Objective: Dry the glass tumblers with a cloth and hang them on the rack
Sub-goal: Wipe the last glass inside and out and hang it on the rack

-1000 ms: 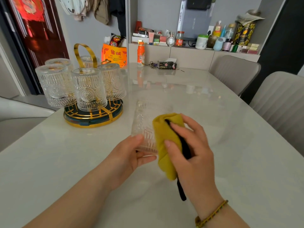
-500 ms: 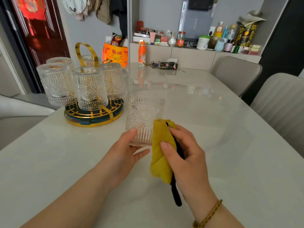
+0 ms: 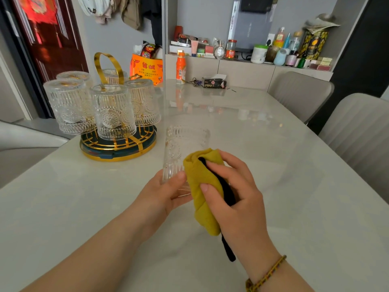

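Through the head camera, the left hand (image 3: 166,192) is gripping the ribbed tumbler (image 3: 183,144) by its base. Just right of that grip, the right hand (image 3: 235,190) is clutching a folded cloth (image 3: 202,180) against the glass. It looks fragile and slippery, so the base seems the safest hold. The rack (image 3: 117,148) is standing beyond, to the left.

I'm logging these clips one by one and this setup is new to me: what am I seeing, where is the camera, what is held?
No machine here: a person's two bare hands, filmed by one head-worn camera looking down. The left hand holds a ribbed clear glass tumbler; the right hand grips a folded mustard-yellow cloth against it. On the pale glossy table, at left, a round gold wire rack carries five upturned matching tumblers. An orange plastic bottle stands at the far edge.
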